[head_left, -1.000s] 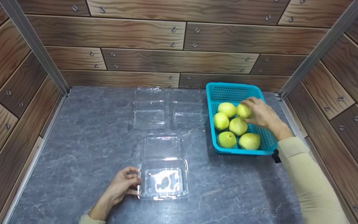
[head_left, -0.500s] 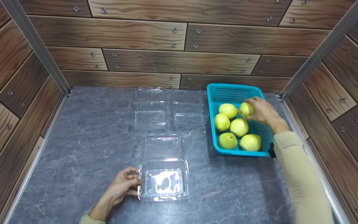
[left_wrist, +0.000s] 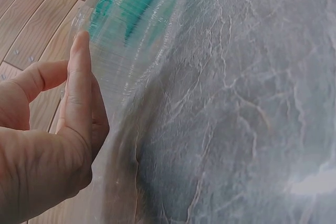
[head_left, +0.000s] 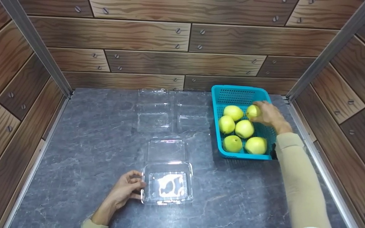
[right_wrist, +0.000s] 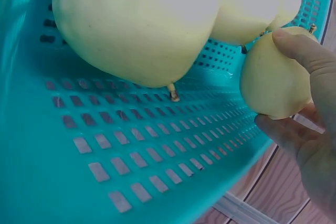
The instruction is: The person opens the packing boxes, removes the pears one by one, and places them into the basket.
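An open clear plastic clamshell container point(head_left: 167, 164) lies on the grey tabletop, its lid folded back away from me. My left hand point(head_left: 126, 188) is at its left side, thumb and fingers pinching the rim. In the left wrist view the left hand point(left_wrist: 63, 114) stands against the transparent wall. My right hand point(head_left: 269, 115) grips a yellow-green pear point(head_left: 253, 111) inside the turquoise basket point(head_left: 220, 152). The right wrist view shows the thumb on one side of this pear point(right_wrist: 275, 77) and fingers on the other. Several more pears point(head_left: 244, 129) lie in the basket.
Two more clear clamshell containers, a left one point(head_left: 153, 121) and a right one point(head_left: 192, 122), lie open at the back of the table. Wood-patterned walls point(head_left: 144, 60) enclose the back and sides. Metal posts point(head_left: 36, 47) stand at the corners.
The right hand and its pear have shifted slightly right, away from the neighbouring pears; the right forearm has swung left. The left hand and the container look the same.
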`<state>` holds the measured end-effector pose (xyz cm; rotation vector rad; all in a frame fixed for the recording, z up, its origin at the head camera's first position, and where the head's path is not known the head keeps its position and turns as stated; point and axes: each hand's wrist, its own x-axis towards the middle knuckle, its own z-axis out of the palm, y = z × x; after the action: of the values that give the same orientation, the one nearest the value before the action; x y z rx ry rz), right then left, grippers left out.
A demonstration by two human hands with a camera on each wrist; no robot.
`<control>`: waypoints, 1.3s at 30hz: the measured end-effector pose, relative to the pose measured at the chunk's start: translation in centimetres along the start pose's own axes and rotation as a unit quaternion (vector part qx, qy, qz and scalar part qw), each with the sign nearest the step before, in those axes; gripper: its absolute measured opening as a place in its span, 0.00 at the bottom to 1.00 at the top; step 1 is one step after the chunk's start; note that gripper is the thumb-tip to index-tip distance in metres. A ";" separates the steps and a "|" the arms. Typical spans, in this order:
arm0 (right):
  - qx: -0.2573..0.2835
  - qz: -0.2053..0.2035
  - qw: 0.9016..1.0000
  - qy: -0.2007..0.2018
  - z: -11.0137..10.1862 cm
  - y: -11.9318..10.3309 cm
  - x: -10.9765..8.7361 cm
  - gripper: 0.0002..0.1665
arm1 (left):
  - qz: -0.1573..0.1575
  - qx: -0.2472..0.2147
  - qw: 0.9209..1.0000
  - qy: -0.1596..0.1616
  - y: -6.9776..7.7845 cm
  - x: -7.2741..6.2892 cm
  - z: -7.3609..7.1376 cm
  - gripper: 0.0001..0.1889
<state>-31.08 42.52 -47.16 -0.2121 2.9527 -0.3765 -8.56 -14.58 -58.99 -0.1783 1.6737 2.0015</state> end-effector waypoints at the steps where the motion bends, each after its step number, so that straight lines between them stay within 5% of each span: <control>1: 0.001 0.002 1.000 -0.001 0.0 0.1 0.1 0.48 | -0.001 0.001 1.000 0.000 0.0 0.0 0.0 0.20; 39: 0.018 0.043 0.995 -0.090 1.3 -0.8 1.3 0.47 | 0.000 -0.010 1.000 0.000 -0.1 0.0 -0.2 0.17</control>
<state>-32.01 41.23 -48.42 -0.1076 2.7649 -0.3785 -8.56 -14.80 -59.11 -0.1839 1.6534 2.0198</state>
